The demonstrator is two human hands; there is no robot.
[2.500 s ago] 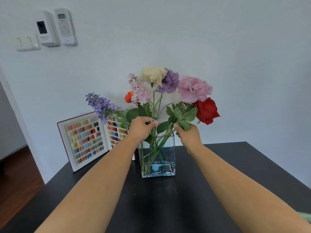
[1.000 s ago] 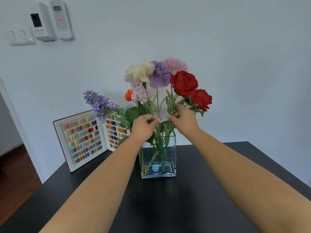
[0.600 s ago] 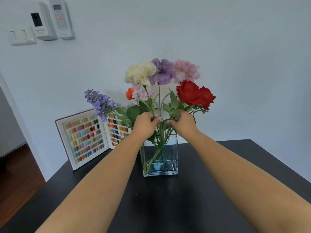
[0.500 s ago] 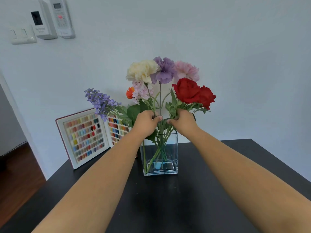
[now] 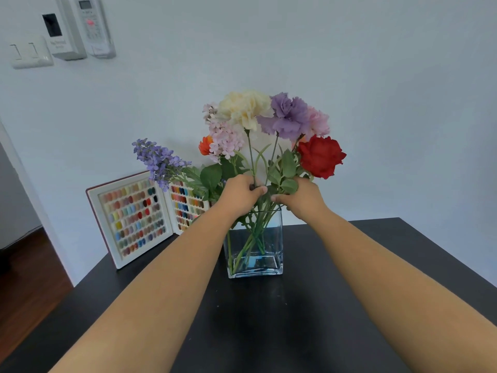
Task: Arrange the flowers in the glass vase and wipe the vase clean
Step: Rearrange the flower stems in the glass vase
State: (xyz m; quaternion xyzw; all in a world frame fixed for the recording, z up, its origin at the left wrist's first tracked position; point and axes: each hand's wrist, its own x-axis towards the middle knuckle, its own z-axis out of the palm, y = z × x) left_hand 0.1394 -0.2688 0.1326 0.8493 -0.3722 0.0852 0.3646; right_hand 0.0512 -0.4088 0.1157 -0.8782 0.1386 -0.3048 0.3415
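A square glass vase [image 5: 266, 267] stands on the black table [image 5: 269, 324] near the wall, with green stems inside. Above it rise a cream carnation [image 5: 243, 107], a purple carnation [image 5: 287, 117], a pink one [image 5: 318, 122], a red rose [image 5: 320, 156], pale pink blossoms [image 5: 224, 138], a small orange flower [image 5: 205, 145] and a lavender spray [image 5: 158, 160] leaning left. My left hand [image 5: 239, 193] is closed around the stems just above the vase rim. My right hand [image 5: 301, 197] grips the stems beside it, under the rose.
An open case of coloured nail swatches [image 5: 134, 216] leans on the wall left of the vase. Wall switches [image 5: 29, 52] and two wall controllers [image 5: 78, 28] hang at the upper left. Wooden floor [image 5: 24, 278] shows past the table's left edge.
Over the last seconds both hands pulled the stems together. The red rose has dropped slightly and swung right, and the pink carnation now sits behind the purple one.
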